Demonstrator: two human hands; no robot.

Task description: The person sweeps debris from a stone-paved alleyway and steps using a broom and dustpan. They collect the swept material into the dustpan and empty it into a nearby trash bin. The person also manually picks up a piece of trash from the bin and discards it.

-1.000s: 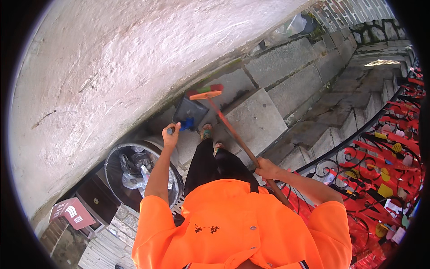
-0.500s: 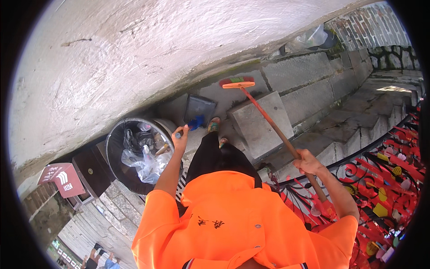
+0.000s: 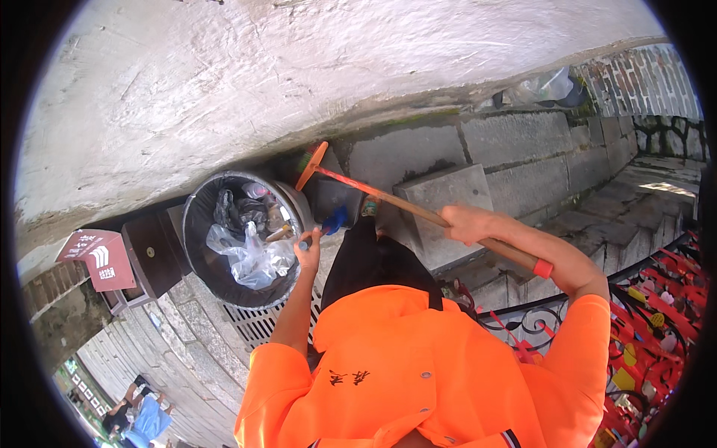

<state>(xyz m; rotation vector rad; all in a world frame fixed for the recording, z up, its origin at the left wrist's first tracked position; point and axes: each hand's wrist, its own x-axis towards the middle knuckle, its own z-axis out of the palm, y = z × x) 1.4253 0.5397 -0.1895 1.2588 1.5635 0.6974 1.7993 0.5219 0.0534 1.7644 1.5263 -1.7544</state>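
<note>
My right hand (image 3: 464,224) is closed around the wooden handle of a broom (image 3: 373,193). The broom's orange head, with red and green bristles, is turned on edge at the dustpan's far left side, by the wall. My left hand (image 3: 308,252) is wrapped around the grey-ended handle of a dark dustpan (image 3: 334,193) with a blue fitting. The dustpan rests on the paving by my feet; whether anything lies in it I cannot tell. Just left of it stands a round bin (image 3: 196,257) lined with a black bag, holding clear plastic bags (image 3: 258,257) and other litter.
A whitewashed wall (image 3: 314,67) runs along the far side. Right of my feet lies a raised stone block (image 3: 448,196). A black railing (image 3: 556,302) hung with red ribbons curves along the right. A brown box bin (image 3: 153,257) stands at left; people (image 3: 142,414) are at lower left.
The broom head has swung left from the paving to the dustpan's edge. My right hand has moved left and up with the handle. My left hand has come slightly nearer to me.
</note>
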